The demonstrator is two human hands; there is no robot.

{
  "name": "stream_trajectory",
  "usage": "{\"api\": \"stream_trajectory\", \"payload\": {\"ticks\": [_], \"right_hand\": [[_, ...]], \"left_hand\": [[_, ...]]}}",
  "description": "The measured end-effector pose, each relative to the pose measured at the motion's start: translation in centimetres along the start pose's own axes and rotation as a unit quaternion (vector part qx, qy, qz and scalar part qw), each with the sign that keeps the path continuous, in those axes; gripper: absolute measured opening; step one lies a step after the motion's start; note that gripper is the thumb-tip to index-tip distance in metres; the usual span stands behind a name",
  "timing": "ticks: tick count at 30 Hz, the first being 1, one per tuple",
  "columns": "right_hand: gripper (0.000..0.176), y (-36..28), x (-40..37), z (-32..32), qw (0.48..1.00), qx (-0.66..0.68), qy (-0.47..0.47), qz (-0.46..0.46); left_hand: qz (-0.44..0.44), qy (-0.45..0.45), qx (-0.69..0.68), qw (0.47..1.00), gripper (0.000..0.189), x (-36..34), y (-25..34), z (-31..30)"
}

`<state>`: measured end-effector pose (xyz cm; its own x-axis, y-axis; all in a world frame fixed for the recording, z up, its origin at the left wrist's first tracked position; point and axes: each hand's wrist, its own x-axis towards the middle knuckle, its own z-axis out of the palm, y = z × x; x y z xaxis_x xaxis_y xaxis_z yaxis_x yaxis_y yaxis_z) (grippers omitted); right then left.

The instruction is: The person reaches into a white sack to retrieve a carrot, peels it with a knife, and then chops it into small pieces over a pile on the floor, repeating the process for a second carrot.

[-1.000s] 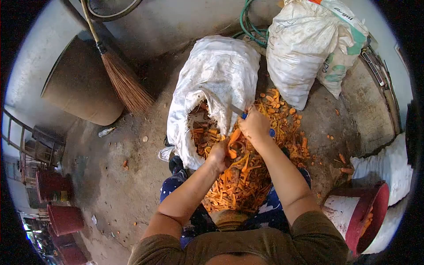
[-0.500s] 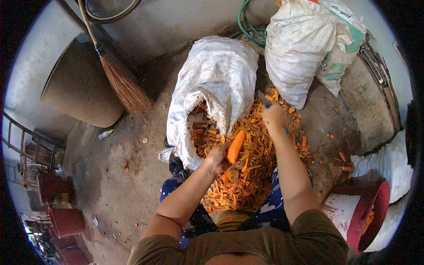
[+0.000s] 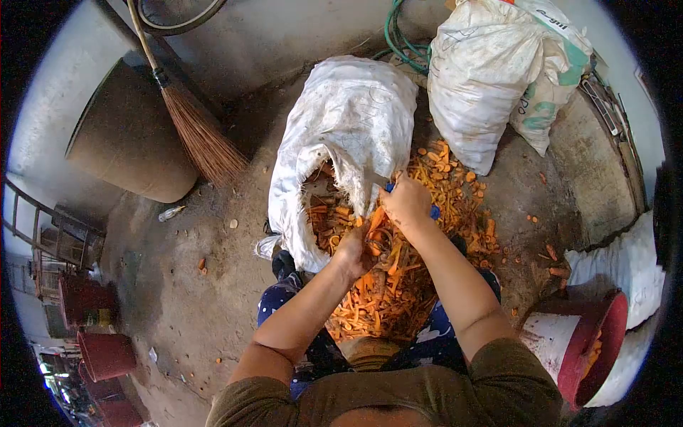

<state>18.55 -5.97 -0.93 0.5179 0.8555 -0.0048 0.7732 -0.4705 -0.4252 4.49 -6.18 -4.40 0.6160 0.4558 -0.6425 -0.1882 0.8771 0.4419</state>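
My left hand (image 3: 353, 252) is closed around a peeled orange carrot (image 3: 376, 219), partly hidden by the fingers. My right hand (image 3: 408, 203) grips a blue-handled knife (image 3: 435, 212), its grey blade pointing up and left beside the carrot's upper end. Below both hands spreads a heap of carrot peelings and pieces (image 3: 380, 306), between my legs. Just past my left hand, a white woven sack (image 3: 356, 99) lies on its side, its torn mouth showing carrots inside.
Two full white sacks (image 3: 480, 85) stand at the back right. A red bucket (image 3: 617, 341) with orange pieces inside lies tipped at the right. On the left, a broom (image 3: 199, 135) leans by a large brown container (image 3: 131, 135); red buckets (image 3: 107, 356) stand at lower left.
My right hand has moved left and down with the knife, from over the peelings to the carrot. My left hand stays nearly in place, the carrot now more covered.
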Motion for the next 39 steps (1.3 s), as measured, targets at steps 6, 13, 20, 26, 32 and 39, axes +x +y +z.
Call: {"api": "stream_trajectory", "payload": {"ticks": [6,13,20,26,32,39], "right_hand": [[0.052,1.7,1.3,-0.4,0.999,-0.002,-0.028,0.016],[0.047,6.5,3.9,-0.6,0.980,0.016,0.036,0.196],[0.045,-0.5,-0.5,-2.0,0.995,0.100,0.008,-0.011],[0.046,-0.7,-0.5,-0.7,0.999,0.020,0.009,-0.027],[0.044,1.0,0.6,-0.2,0.999,0.029,0.023,0.027],[0.042,6.6,4.0,-1.4,0.975,0.027,0.016,0.222]], "left_hand": [[-0.022,0.045,0.097,0.994,0.034,-0.8,0.8,0.8],[-0.038,-0.041,0.002,0.998,0.038,-1.1,1.3,-0.7],[-0.019,0.016,0.061,0.998,0.036,-0.2,1.0,-1.1],[0.002,0.032,0.010,0.999,0.037,-1.6,0.6,1.4],[0.011,-0.002,0.124,0.992,0.034,-0.9,0.6,0.1],[-0.030,0.005,0.085,0.996,0.034,-2.8,1.4,1.4]]}}
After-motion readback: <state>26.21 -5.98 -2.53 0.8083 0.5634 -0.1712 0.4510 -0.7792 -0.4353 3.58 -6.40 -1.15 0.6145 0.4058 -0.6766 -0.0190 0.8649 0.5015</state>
